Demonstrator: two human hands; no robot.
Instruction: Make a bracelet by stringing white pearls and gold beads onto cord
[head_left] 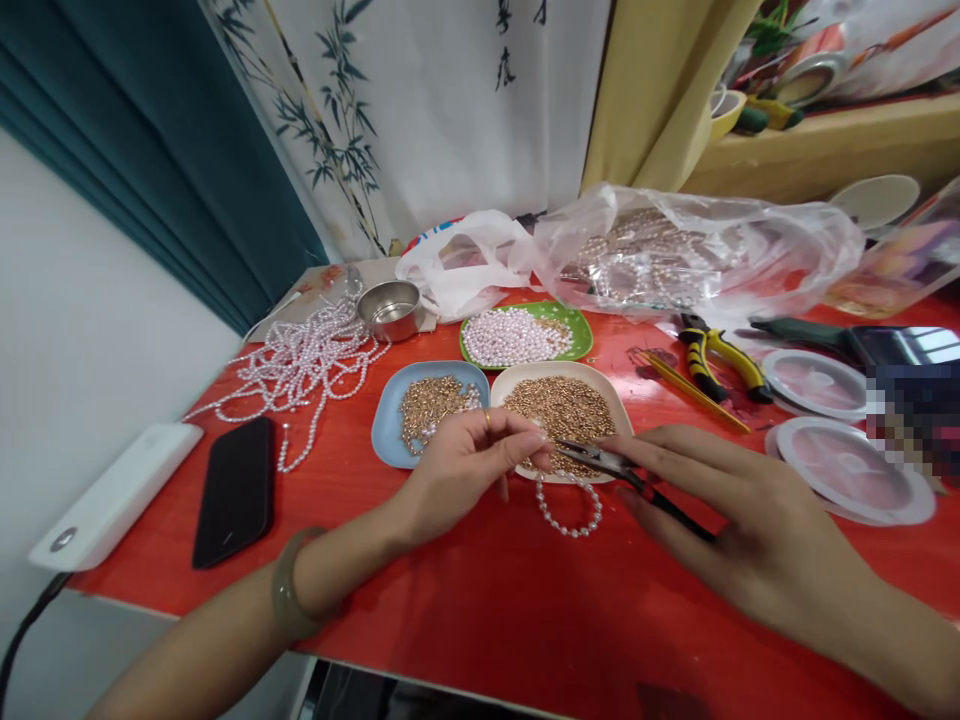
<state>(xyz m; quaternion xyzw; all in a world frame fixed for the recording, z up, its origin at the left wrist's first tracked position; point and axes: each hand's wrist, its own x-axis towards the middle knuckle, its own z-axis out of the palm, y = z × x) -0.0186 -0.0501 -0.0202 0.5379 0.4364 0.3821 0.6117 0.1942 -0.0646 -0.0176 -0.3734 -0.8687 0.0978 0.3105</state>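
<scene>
My left hand [480,455] pinches one end of a beaded bracelet [571,530] of pearl-like beads, whose loop hangs below the fingers. In my right hand [720,500] is a pair of pliers [637,482] with dark handles, its slim metal jaws pointing left at the bracelet's end. Whether the jaws touch the bracelet I cannot make out. Both hands are over a cream plate [626,420] heaped with small gold beads [559,400]. Beside it, left, sits a blue plate [386,415] with gold beads and some white ones. A green plate [581,335] behind holds pearl beads [502,337].
Strands of pearl beads [307,355] lie at left near a metal bowl [390,310], a black phone [235,490] and a white power strip [120,495]. Yellow-black pliers [701,365], yellow tweezers [697,390] and white spools [855,470] lie right. Plastic bags [697,250] line the back.
</scene>
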